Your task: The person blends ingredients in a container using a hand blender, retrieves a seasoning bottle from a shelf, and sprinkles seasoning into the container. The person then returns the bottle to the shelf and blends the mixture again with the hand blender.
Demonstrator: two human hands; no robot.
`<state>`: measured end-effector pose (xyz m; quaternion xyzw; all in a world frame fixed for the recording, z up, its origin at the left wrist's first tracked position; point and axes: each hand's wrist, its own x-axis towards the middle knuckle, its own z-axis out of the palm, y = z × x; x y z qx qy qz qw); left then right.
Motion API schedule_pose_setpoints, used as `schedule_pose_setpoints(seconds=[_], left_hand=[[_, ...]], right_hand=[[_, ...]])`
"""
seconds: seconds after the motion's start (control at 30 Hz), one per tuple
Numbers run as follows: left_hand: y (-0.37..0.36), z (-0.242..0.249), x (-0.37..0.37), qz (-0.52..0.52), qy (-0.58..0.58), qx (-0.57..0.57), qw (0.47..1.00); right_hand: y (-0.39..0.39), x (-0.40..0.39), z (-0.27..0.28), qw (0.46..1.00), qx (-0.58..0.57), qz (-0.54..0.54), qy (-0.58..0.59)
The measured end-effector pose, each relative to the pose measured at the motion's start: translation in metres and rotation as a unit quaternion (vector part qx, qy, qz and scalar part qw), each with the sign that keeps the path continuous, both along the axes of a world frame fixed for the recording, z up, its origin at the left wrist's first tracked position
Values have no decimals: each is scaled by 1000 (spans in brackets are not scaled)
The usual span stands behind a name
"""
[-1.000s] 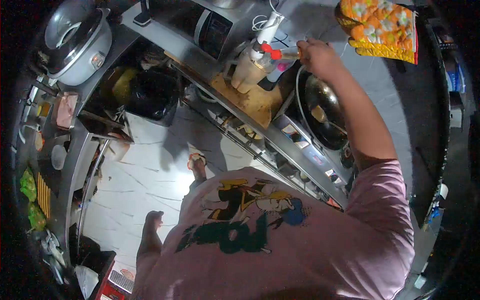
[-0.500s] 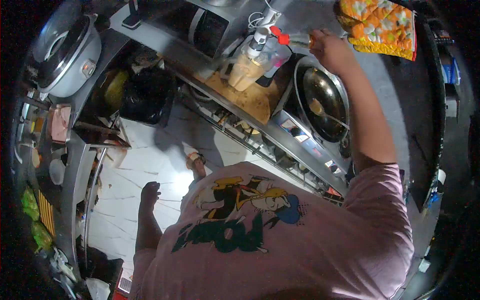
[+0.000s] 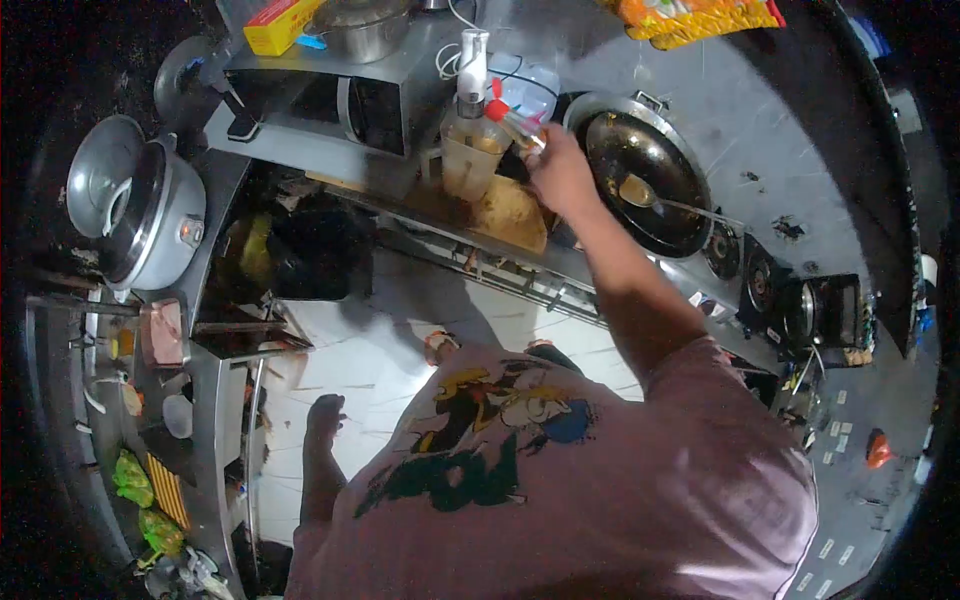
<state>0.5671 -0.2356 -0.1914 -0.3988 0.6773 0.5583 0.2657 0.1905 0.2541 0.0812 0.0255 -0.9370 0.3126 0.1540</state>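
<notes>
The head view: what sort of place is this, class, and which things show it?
Probably a kitchen: a wok with a ladle in it, a rice cooker and a microwave.

Dim overall; bright glare on white floor (image 3: pixel 385 372), dark shadow beside; edges bent, black, grainy.

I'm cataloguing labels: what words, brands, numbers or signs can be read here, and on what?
No text reads with certainty.
Shirt: large green letters, too folded to read surely.
Yellow box: any print too small.
Cooker: front panel too blurred.
White labels at lower right: too small.
Red-capped bottle in the right hand: no print legible.
</notes>
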Motion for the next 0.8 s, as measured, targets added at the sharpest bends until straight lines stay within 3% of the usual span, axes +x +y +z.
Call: schedule_pose_setpoints(seconds=[0.1, 0.13, 0.23, 0.37, 0.53, 0.7, 0.8], left_hand=[[-15, 5, -19, 38, 60, 6, 997], [-19, 6, -22, 45, 80, 16, 996], [-20, 7, -29, 35, 80, -5, 996], [-13, -4, -17, 25, 55, -19, 998], [-10, -35, 34, 36, -2, 51, 998], [-10, -49, 71, 32, -98, 62, 993], [-17, -54, 87, 58, -113, 84, 988]], right_hand=[[5, -21, 37, 969, 241, 56, 18], [7, -27, 48, 969, 239, 56, 17], [5, -44, 78, 906, 403, 88, 99], [0, -57, 116, 869, 464, 127, 115], [-4, -58, 155, 831, 522, 119, 151], [-11, -37, 189, 847, 499, 110, 148], [-4, -38, 177, 867, 477, 86, 118]])
